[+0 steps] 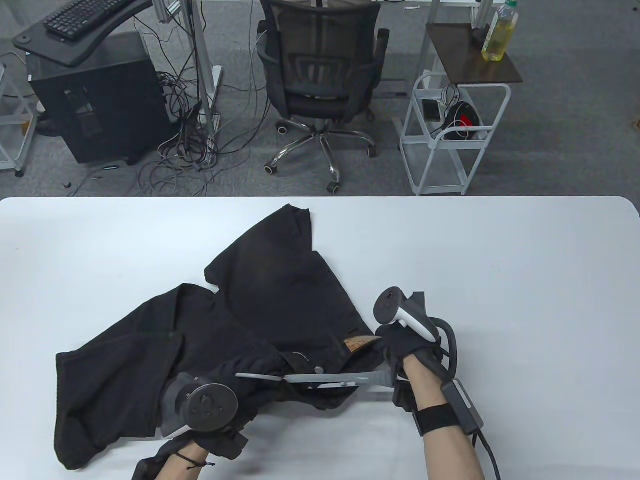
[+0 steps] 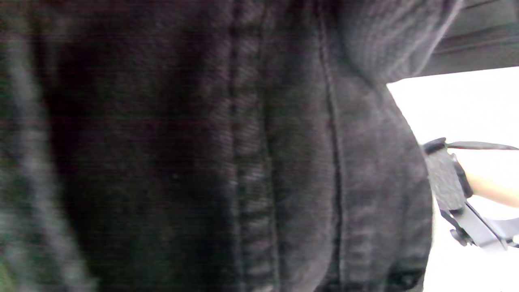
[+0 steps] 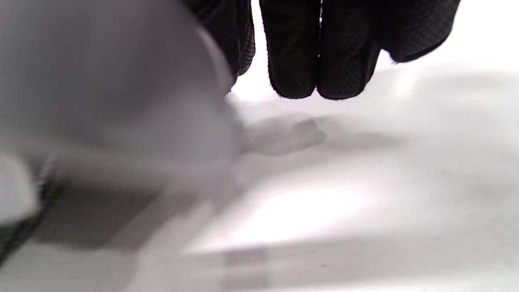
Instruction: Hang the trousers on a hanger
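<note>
Black trousers lie crumpled on the white table, with the waistband and its tan patch near my right hand. A grey hanger lies across the waistband. My right hand grips the hanger's right end. Its gloved fingers hang over the table beside the blurred grey hanger. My left hand is at the trousers' near edge by the hanger's left end, and its fingers are hidden by the tracker and cloth. Black cloth fills the left wrist view.
Beyond the table's far edge stand an office chair, a white wire cart and a black computer case. The table's right half is bare white surface.
</note>
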The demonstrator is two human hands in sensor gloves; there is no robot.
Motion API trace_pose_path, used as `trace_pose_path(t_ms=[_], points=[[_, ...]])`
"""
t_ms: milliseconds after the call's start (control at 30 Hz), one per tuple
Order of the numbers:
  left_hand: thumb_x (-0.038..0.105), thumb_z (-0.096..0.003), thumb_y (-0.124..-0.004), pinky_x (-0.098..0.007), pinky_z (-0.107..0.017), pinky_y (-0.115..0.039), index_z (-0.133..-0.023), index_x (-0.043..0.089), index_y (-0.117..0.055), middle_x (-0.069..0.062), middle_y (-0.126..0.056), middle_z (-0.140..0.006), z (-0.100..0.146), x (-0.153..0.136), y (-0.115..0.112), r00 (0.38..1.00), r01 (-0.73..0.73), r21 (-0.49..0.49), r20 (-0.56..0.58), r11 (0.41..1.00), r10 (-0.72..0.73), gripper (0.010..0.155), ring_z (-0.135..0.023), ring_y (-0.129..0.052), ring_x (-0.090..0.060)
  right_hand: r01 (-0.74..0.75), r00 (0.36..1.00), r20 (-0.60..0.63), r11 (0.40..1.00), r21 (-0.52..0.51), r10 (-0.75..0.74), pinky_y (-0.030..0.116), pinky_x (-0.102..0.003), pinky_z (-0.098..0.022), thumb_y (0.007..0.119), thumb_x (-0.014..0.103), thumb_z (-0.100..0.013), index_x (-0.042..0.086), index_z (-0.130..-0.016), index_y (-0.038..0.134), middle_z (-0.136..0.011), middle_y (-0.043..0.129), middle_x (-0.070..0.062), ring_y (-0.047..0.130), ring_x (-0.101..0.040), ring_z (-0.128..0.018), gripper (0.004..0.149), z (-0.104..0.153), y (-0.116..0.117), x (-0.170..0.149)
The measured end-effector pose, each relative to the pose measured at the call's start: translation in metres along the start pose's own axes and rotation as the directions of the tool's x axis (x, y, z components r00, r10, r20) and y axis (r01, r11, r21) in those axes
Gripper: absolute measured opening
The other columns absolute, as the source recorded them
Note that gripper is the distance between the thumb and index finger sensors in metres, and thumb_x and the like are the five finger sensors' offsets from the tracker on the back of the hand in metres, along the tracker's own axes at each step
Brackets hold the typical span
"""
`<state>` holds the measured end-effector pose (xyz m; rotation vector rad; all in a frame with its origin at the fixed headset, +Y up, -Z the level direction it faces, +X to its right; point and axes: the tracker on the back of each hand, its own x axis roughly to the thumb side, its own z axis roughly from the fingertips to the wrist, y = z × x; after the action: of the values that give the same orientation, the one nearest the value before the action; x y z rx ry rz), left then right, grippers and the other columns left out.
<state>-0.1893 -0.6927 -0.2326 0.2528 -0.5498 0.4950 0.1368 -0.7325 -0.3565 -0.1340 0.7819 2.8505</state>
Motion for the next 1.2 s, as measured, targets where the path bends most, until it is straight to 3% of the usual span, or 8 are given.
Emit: trace_pose_path(t_ms=[233,367,467,667,1000,1100,1200], points=[[0.050,-0.0432,-0.082,-0.048,-0.053,-0.087,-0.090,0.023,-0.078,0.000,-0.093,-0.081,0.001,-0.002,0.009,1.000,0.026,0.046,-0.006,0.999,-0.026,0.054,-0.063,-0.102,-0.023,0.118,0.992,0.040,0.993,0.028,-0.119,0.073,-0.052,-0.058,0.075,0.044,-0.046,0.025,-0.096,0.076,-0.096,0.087,-0.009,0.088,-0.037,-0.080,0.053,0.009,-0.004,-0.032],[0.049,-0.0427,-0.083,-0.049,-0.053,-0.087,-0.090,0.024,-0.078,0.000,-0.093,-0.082,0.002,-0.006,0.014,1.000,0.014,0.059,-0.020,0.998,-0.013,0.053,-0.064,-0.101,-0.023,0.109,0.990,0.079,0.990,0.088,-0.116,0.074,-0.051,-0.057,0.075,0.044,-0.047,0.021,-0.092,0.081,-0.092,0.090,-0.010,0.089,-0.037,-0.079,0.051,0.019,0.000,-0.039],[0.049,-0.0428,-0.082,-0.049,-0.053,-0.087,-0.090,0.025,-0.077,0.000,-0.093,-0.082,0.001,-0.008,0.016,0.998,0.059,0.054,-0.028,0.997,-0.058,0.053,-0.064,-0.101,-0.023,0.199,0.965,0.142,0.969,0.148,-0.220,0.074,-0.051,-0.056,0.074,0.044,-0.049,0.016,-0.090,0.083,-0.088,0.092,-0.011,0.090,-0.037,-0.076,0.051,0.028,0.001,-0.045],[0.048,-0.0424,-0.083,-0.050,-0.054,-0.086,-0.090,0.025,-0.078,0.000,-0.093,-0.083,0.000,-0.005,0.014,1.000,0.026,0.000,-0.007,1.000,-0.026,0.053,-0.064,-0.101,-0.024,0.275,0.927,0.233,0.956,0.104,-0.293,0.076,-0.050,-0.053,0.071,0.044,-0.050,0.012,-0.085,0.086,-0.079,0.096,-0.013,0.094,-0.037,-0.069,0.050,0.047,-0.005,-0.048],[0.048,-0.0427,-0.082,-0.050,-0.056,-0.085,-0.090,0.027,-0.077,0.001,-0.092,-0.084,0.002,-0.009,0.025,0.999,0.027,0.072,-0.028,0.997,-0.025,0.052,-0.066,-0.100,-0.024,0.399,0.868,0.322,0.917,0.002,-0.378,0.082,-0.048,-0.044,0.069,0.047,-0.051,0.010,-0.074,0.092,-0.061,0.104,-0.010,0.101,-0.033,-0.054,0.049,0.062,-0.015,-0.053],[0.049,-0.0431,-0.082,-0.050,-0.056,-0.085,-0.091,0.027,-0.076,0.001,-0.091,-0.085,0.003,-0.006,0.024,0.998,0.062,0.090,-0.026,0.994,-0.060,0.053,-0.066,-0.100,-0.024,0.458,0.828,0.337,0.887,0.053,-0.448,0.082,-0.048,-0.042,0.066,0.049,-0.051,0.009,-0.072,0.092,-0.059,0.104,-0.011,0.101,-0.034,-0.051,0.052,0.058,-0.014,-0.055],[0.049,-0.0435,-0.081,-0.050,-0.057,-0.085,-0.091,0.028,-0.075,0.002,-0.091,-0.086,0.004,-0.001,0.023,0.992,0.126,0.122,-0.036,0.985,-0.122,0.053,-0.067,-0.100,-0.023,0.420,0.852,0.350,0.907,-0.016,-0.389,0.082,-0.049,-0.041,0.065,0.048,-0.051,0.007,-0.070,0.093,-0.056,0.104,-0.012,0.102,-0.035,-0.049,0.053,0.065,-0.015,-0.049]])
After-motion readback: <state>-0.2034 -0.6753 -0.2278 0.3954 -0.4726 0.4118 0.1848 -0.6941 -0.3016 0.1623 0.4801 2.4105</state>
